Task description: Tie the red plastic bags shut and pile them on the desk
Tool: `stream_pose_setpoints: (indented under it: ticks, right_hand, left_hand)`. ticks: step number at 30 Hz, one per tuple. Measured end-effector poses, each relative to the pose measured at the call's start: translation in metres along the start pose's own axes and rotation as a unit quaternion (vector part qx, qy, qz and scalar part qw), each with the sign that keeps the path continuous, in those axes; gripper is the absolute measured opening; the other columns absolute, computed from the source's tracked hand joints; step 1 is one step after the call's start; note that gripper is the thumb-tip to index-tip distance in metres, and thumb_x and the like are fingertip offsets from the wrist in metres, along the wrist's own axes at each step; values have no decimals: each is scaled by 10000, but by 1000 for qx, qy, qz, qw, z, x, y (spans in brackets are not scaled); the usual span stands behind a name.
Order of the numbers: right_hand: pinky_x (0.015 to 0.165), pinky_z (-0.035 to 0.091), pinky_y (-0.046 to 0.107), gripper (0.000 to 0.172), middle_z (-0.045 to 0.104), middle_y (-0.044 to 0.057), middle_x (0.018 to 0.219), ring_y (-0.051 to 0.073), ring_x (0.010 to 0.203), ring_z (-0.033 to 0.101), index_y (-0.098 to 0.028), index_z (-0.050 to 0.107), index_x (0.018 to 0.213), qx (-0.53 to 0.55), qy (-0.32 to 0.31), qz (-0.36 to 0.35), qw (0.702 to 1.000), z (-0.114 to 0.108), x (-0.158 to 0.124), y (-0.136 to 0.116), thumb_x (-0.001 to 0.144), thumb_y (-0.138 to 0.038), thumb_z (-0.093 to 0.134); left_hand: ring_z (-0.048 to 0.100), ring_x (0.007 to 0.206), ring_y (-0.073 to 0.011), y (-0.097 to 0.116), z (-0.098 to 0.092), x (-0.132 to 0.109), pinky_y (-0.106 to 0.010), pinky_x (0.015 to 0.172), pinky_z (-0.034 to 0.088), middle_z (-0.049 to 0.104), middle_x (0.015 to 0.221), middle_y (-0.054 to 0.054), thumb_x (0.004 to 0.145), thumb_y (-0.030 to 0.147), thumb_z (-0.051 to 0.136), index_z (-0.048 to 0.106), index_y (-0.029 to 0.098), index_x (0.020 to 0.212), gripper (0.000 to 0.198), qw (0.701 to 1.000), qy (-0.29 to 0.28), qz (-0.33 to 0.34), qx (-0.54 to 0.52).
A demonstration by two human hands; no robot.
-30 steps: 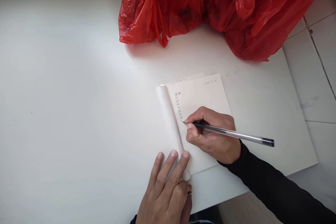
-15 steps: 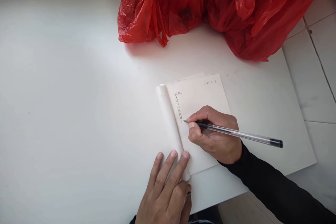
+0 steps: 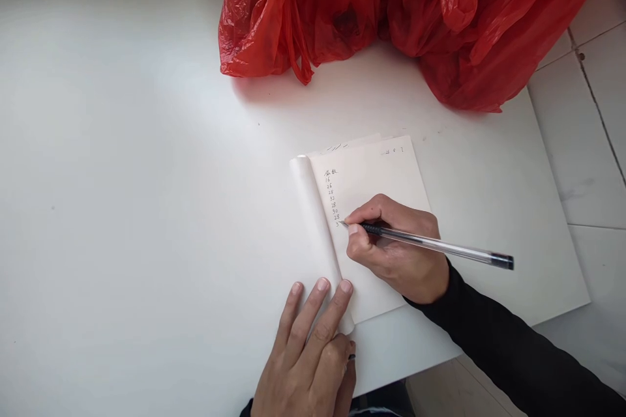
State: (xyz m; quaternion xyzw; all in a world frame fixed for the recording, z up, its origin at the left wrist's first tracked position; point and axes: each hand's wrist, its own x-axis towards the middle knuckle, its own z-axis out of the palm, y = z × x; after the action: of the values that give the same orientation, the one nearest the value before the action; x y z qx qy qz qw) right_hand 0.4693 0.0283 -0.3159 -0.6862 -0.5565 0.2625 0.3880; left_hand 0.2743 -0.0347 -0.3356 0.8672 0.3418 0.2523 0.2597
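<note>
One clear-barrelled pen, black-ended; off-white notepad, handwritten number column.

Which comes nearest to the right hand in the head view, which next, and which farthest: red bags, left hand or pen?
1. Pen: touching, in the grip of the right hand.
2. Left hand: apart from it, to its lower left.
3. Red bags: beyond the notebook, at the top of the view.
</note>
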Motion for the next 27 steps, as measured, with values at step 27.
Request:
stream_pose_setpoints:
  ticks: [27]
  right_hand:
    - [500,439,215,166,615,-72,669,66,530,536,-201,668,790,95,60,-11,994,-5,-7,4,720,-60,614]
  left_hand:
    - [350,1452,-372,-1,-10,2,-581,1188,283,545,1469,-183,863,102,493,505,185,865,84,997,-64,39,11]
